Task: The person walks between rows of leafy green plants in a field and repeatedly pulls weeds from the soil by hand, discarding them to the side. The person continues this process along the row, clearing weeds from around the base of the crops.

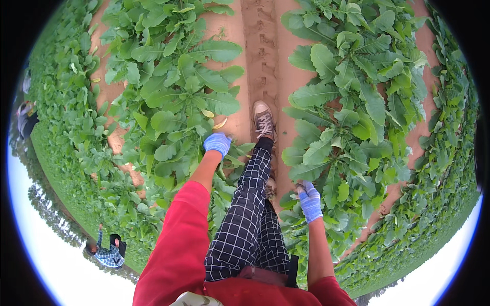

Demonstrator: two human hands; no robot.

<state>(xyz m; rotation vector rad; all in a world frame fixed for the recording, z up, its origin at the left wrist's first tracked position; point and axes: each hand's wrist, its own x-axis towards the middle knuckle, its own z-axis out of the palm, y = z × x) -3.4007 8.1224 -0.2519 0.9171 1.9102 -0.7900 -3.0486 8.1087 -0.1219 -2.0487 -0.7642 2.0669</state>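
My left hand [218, 144], in a blue knit glove, is over the inner edge of the left row of leafy crop plants [187, 91]. Its back faces up and hides the fingers, so I cannot see whether it grips anything. A yellowed leaf [220, 123] lies on the soil just beyond it. My right hand [309, 201], gloved the same way, is beside the lower leaves of the right row of crop plants [344, 111]. Those fingers look curled, with bare fingertips showing; whether something is between them is unclear.
A sandy furrow [264, 49] with tread marks runs between the rows. My front shoe [263, 118] stands in it. One person in a checked shirt [109, 256] is at the lower left, another person [26, 120] farther off. More crop rows [428, 214] spread to the right.
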